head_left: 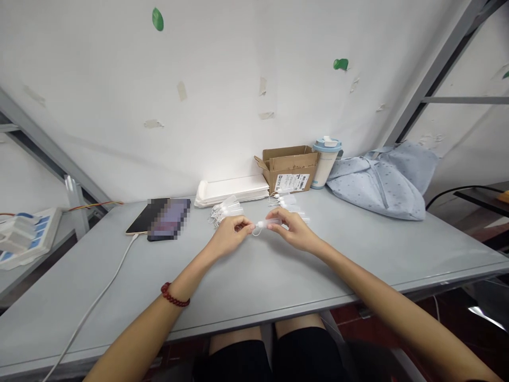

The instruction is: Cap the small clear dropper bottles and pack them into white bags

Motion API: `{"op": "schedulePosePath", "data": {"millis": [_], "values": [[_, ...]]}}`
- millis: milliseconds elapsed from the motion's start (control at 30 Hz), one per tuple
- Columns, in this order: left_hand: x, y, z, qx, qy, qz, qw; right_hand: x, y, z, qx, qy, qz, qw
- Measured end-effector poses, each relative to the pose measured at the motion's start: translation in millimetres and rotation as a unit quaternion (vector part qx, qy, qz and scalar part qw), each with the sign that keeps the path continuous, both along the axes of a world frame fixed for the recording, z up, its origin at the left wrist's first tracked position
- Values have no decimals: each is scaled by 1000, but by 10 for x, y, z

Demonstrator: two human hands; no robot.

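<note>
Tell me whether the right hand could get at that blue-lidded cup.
Likely yes: the cup stands upright beside the cardboard box, its near side unblocked. The right hand would probably have to let go of the small bottle first.

"What is held over the worktop (pixel 246 286)?"

"A slim, translucent bottle (pixel 271 223) with a white end, held nearly level, its body pinched in my right grip (pixel 293 228)."

"And the white end?"

"Its narrow tip meets my left grip (pixel 231 232), a thin pale loop (pixel 257 233) drooping just beneath."
</note>
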State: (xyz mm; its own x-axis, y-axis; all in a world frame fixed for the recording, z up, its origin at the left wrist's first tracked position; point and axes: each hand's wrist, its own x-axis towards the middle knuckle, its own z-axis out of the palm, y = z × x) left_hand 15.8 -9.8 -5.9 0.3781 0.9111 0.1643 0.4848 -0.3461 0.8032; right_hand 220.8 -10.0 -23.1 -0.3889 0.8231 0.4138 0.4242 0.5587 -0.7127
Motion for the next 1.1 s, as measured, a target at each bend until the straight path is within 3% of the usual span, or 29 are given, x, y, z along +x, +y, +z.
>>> {"op": "schedulePosePath", "data": {"millis": [200,633,933,1100], "values": [[6,-18,13,-43,-42,-11,998,-2,-9,-72,3,-6,-11,1000],[16,-35,-15,-47,-37,-11,998,-2,8,-140,1,2,10,1000],[-50,87,-44,-74,-78,-8,994,22,49,-60,58,-29,-18,998],[-41,87,-12,-73,-93,18,993,35,46,-24,54,-22,-17,998]]}}
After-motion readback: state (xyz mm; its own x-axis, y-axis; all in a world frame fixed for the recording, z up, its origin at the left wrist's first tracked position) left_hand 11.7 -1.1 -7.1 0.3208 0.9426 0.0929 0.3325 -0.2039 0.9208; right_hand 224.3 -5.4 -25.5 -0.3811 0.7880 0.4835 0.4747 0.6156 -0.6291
